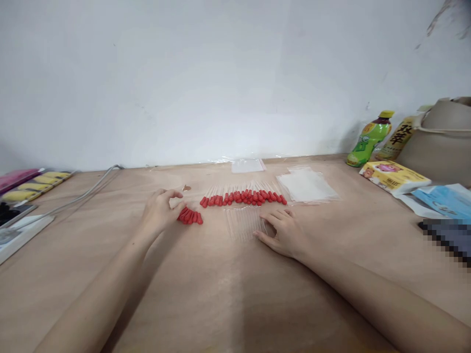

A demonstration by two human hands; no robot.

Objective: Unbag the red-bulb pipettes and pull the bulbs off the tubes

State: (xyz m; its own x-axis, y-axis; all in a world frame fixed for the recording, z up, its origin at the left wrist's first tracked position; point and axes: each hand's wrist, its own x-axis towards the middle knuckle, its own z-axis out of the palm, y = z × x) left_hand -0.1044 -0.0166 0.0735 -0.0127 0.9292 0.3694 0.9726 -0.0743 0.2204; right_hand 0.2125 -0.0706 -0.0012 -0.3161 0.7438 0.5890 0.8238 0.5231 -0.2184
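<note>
My left hand [162,210] is over the left side of the table, thumb and index finger apart, beside a small cluster of loose-looking red rubber bulbs [190,216]. Its fingers partly cover the cluster's left end. My right hand [283,230] rests with spread, curved fingers at the right edge of a row of thin clear tubes [241,224], its fingertips touching or nearly touching them. Beyond the hands stretches a long row of red bulbs [245,197], with thin clear stems [224,189] pointing toward the wall.
Clear plastic bags [307,185] lie right of the row, and another flat bag [248,165] lies by the wall. At right are a green bottle [370,139], a yellow box [394,176], a blue mask [443,200] and a beige bag [437,142]. A grey cable [83,195] crosses the left side.
</note>
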